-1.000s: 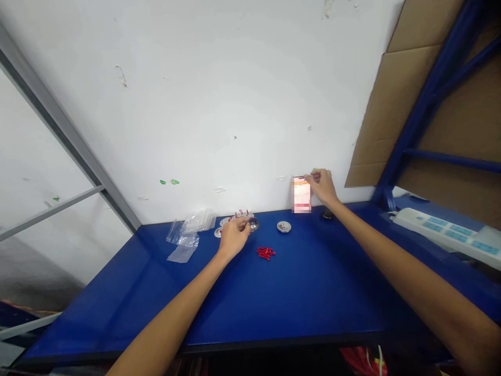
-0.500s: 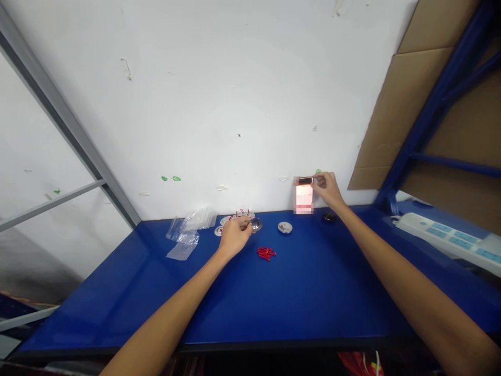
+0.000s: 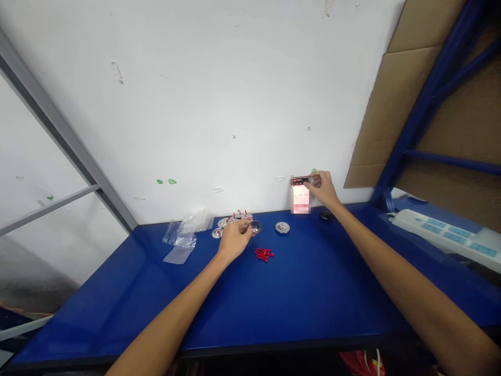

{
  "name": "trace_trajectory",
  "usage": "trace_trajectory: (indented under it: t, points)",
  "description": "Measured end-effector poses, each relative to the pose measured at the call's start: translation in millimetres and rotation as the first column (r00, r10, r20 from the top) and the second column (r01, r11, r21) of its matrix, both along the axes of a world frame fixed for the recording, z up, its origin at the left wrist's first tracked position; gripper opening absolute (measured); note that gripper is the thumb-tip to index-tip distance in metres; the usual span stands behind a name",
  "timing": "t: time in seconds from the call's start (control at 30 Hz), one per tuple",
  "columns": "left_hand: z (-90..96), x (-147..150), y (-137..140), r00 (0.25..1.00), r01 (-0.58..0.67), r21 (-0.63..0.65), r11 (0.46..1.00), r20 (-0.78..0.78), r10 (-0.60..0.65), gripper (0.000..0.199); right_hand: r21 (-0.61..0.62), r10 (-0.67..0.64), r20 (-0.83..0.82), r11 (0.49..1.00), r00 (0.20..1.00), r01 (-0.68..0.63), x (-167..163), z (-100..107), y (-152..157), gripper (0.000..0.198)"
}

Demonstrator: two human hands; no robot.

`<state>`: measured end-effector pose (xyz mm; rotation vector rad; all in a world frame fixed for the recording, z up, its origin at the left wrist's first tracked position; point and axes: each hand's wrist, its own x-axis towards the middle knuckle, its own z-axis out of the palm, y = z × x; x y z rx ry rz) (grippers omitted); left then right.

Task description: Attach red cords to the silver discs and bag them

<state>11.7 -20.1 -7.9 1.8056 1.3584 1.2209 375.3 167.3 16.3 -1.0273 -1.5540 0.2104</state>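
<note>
My left hand (image 3: 235, 239) pinches the edge of a shiny, dished metal disc (image 3: 256, 227) above the blue table. Behind that hand, several similar discs with red cord loops (image 3: 239, 215) lie against the wall, partly covered by my fingers. My right hand (image 3: 323, 188) grips the upper right corner of a phone (image 3: 301, 196) with a lit screen, which stands upright near the wall. Between my hands lies another silver disc (image 3: 282, 227), or a small stack of them; I cannot tell. A small heap of red cord loops (image 3: 264, 254) rests in front of it.
Clear plastic bags (image 3: 186, 232) lie on the left of the blue table (image 3: 297, 297). A small black object (image 3: 325, 216) sits below my right wrist. At the right are a white power strip (image 3: 442, 230) and a blue metal frame (image 3: 407, 122) with cardboard (image 3: 387, 104).
The camera view has shifted slightly. My left hand still holds the disc, and my right hand still holds the phone, whose dark top band shows more clearly.
</note>
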Motion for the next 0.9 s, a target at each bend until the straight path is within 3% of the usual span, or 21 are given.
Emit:
trace_trajectory:
  t: [0.33,0.53,0.8,0.9]
  points:
    - [2.7,0,0,1.000,-0.022,-0.012,1.000,0.005,0.022,0.023,-0.013,0.072,0.033,0.997,0.997,-0.072,10,-4,6,0.041]
    - [1.5,1,-1,1.000,-0.003,-0.020,1.000,-0.004,0.002,0.022,-0.003,0.052,0.082,0.999,0.995,-0.052,11,-4,8,0.046]
    - [0.0,-1,0,1.000,0.004,-0.013,1.000,0.010,-0.004,0.022,-0.020,0.062,0.067,0.998,0.996,-0.061,10,0,6,0.040]
    - [-0.4,0,1,0.998,0.013,-0.040,0.999,0.066,-0.011,0.022,0.001,-0.028,0.018,1.000,0.999,0.028,2,9,-5,0.032]
